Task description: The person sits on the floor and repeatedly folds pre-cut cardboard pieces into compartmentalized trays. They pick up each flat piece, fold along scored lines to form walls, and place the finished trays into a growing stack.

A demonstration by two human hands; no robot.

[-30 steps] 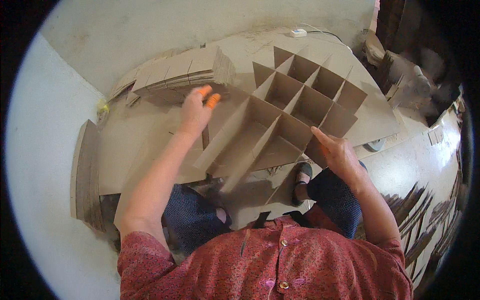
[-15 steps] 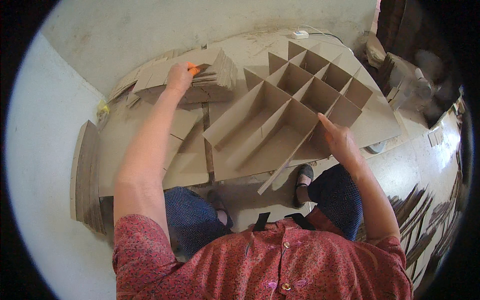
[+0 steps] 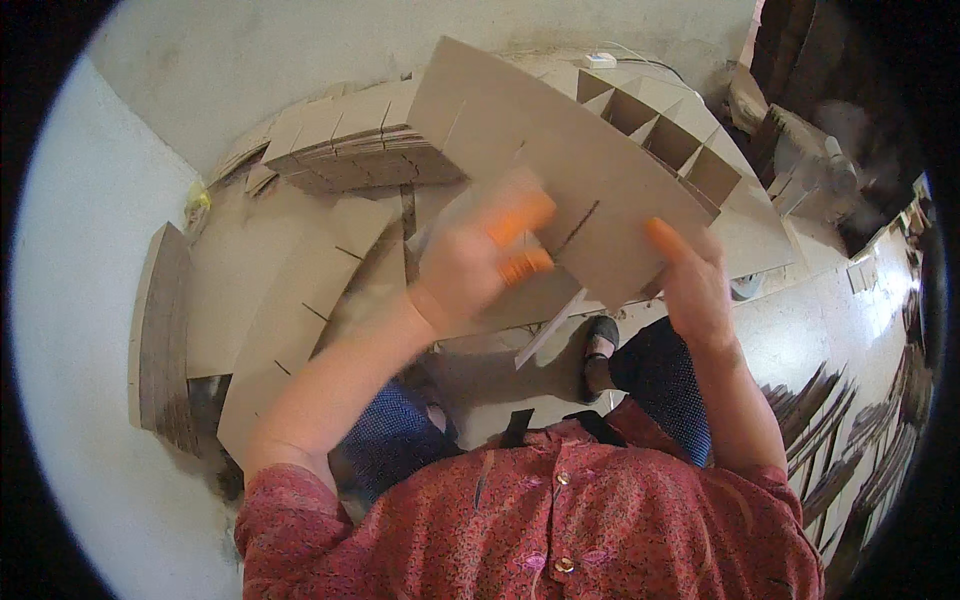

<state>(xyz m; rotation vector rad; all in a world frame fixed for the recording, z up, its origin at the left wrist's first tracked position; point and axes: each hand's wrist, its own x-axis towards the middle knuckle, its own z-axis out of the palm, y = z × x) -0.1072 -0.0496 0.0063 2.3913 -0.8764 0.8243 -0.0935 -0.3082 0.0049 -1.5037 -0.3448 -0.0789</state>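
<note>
Since 0.5 s ago, left hand (image 3: 470, 265) has come back from the stack of slotted strips (image 3: 350, 150) at upper left and now carries a big cardboard sheet (image 3: 560, 170) up in front of the chest, blurred w/ motion. Sheet wasn't lifted before; it now covers much of the divider grid (image 3: 660, 140), of which only the far cells show at upper right.

Left hand: fingers curled on the sheet's near edge, orange fingertip covers (image 3: 520, 215) visible; looks like a pinch grip, blur hides detail. Right hand (image 3: 695, 290) is at the sheet's lower right corner, fingers extended along it, orange tip up; supporting it, but can't tell if it's really clamped.

Key relation: sheet's long axis runs upper left to lower right, tilted, slots cut in from the near edge. Grid lies beyond and right of both hands, so right hand is nearer to it; left hand is nearer the strip stack.

More flat cardboard pieces (image 3: 290, 300) lie on the floor, lower left.
</note>
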